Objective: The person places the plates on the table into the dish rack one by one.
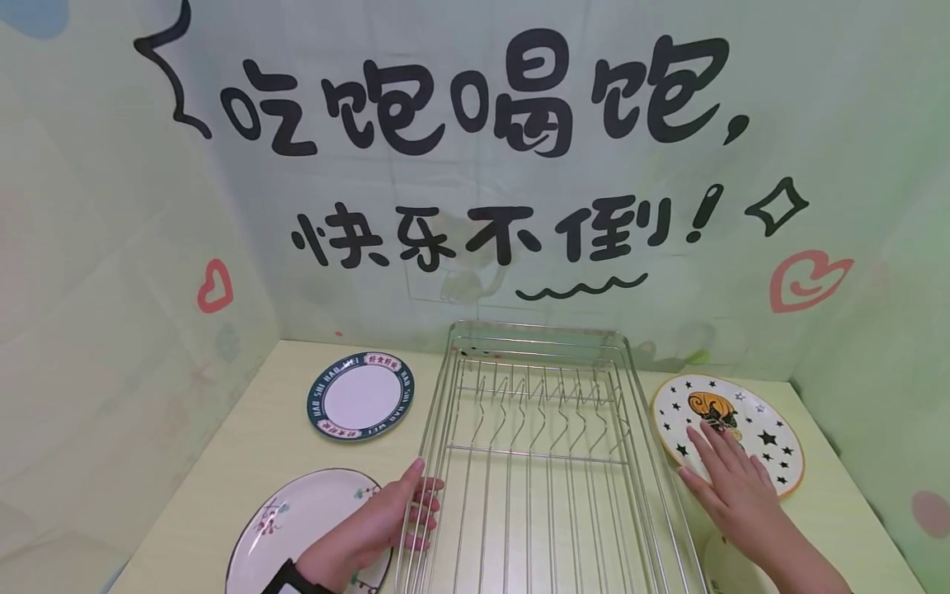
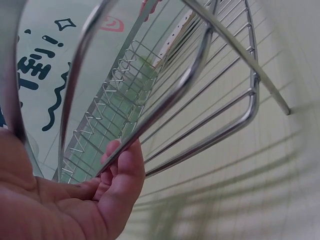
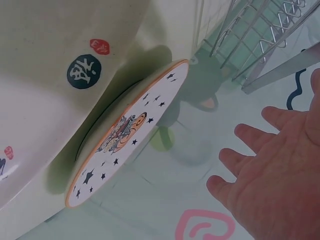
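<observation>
A silver wire dish rack (image 1: 538, 454) stands in the middle of the table. My left hand (image 1: 378, 521) grips the wires along its left side; in the left wrist view the fingers (image 2: 122, 182) curl round a rod. On the right lies a white plate (image 1: 768, 404) with an orange rim, black stars and an orange cartoon figure. My right hand (image 1: 738, 491) is over this plate, fingers spread and holding nothing. The right wrist view shows the hand (image 3: 280, 170) apart from the star plate (image 3: 127, 135).
A blue-rimmed white plate (image 1: 361, 398) lies left of the rack. Nearer, a larger dark-rimmed plate (image 1: 297, 528) with flower prints is partly behind my left arm. Another pale dish (image 1: 723, 569) is partly hidden by my right forearm. Printed cloth walls (image 1: 475, 181) enclose the table.
</observation>
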Demonstrator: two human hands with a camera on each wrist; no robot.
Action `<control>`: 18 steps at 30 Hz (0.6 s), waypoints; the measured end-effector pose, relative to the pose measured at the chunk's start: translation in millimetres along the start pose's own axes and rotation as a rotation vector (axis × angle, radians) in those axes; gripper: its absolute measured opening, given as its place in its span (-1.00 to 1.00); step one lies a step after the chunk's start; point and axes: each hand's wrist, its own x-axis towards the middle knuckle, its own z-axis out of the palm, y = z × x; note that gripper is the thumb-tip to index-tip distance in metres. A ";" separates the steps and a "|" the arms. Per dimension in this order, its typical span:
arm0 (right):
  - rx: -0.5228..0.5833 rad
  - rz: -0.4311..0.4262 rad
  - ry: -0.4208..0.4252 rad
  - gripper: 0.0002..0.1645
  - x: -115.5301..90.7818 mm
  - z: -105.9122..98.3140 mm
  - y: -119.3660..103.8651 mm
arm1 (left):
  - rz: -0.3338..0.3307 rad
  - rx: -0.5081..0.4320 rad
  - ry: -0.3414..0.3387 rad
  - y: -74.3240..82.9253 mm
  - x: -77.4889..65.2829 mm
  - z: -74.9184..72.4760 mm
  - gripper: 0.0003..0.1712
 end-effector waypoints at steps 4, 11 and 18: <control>0.008 -0.010 0.015 -0.26 -1.7 1.4 1.9 | -0.010 0.014 0.013 -1.1 0.2 0.2 -0.05; 0.015 -0.004 0.022 -0.25 -7.6 -0.2 8.1 | -0.013 0.016 0.017 -1.5 0.3 1.3 -0.08; 0.001 0.012 0.044 -0.22 -17.1 0.4 23.1 | -0.013 0.020 0.014 -1.4 1.2 -0.5 -0.07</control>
